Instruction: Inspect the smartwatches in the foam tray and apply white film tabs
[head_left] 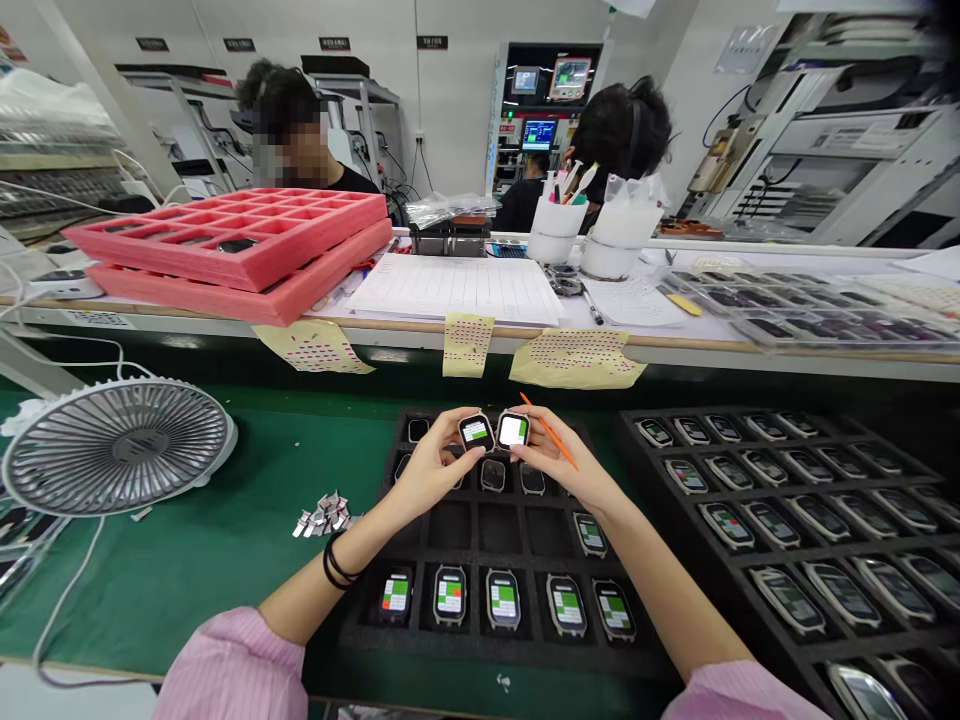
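My left hand (431, 462) is closed on a square smartwatch body (476, 432) whose screen is lit with green and white blocks. In my right hand (559, 450) is a second smartwatch body (513, 430), its screen mostly white with a green strip. An orange stick (550, 432), perhaps a pen or pry tool, also lies along the fingers of that hand. Both watches are held side by side above a black foam tray (450, 545). Watches with lit screens fill its front row, such as one watch (502, 598); dark-screened ones sit farther back.
A second black tray (720, 570) with many watches stands at right. At left are a white fan (120, 445) and a pile of small metallic pieces (324, 514) on the green mat (247, 560). Pink foam trays (232, 235) sit on the shelf. Two people work beyond it.
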